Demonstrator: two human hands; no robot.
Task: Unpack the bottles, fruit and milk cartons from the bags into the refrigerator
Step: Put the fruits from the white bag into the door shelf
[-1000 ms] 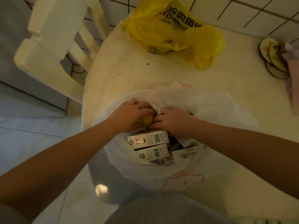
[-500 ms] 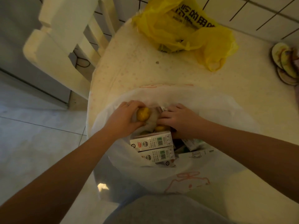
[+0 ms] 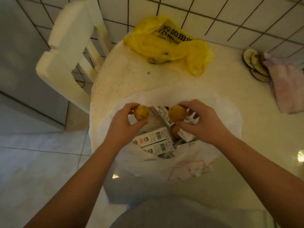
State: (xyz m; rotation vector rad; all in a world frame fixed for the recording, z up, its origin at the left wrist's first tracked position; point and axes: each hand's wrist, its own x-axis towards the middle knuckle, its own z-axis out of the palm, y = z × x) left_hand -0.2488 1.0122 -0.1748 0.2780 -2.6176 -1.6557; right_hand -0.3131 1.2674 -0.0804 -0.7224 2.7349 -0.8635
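A white plastic bag [image 3: 218,116] lies open on the round table [image 3: 205,83] in front of me. Above its mouth my left hand [image 3: 122,124] grips a small yellow fruit [image 3: 141,112]. My right hand [image 3: 199,122] grips a second, slightly larger yellow fruit [image 3: 177,113]. Inside the bag lie several white milk cartons [image 3: 153,137], two side by side at the front. A third yellow fruit [image 3: 175,131] sits partly hidden among the cartons. A yellow plastic bag [image 3: 169,46] with dark print lies crumpled at the table's far edge.
A cream wooden chair [image 3: 69,53] stands left of the table against the tiled wall [image 3: 213,15]. The grey refrigerator side [image 3: 19,63] is at far left. Stacked coasters [image 3: 253,63] and a pink cloth [image 3: 289,86] lie at the table's right.
Both hands have risen out of the white bag, each with a yellow fruit; the right hand's fruit is now visible. The camera has tilted up, showing more wall.
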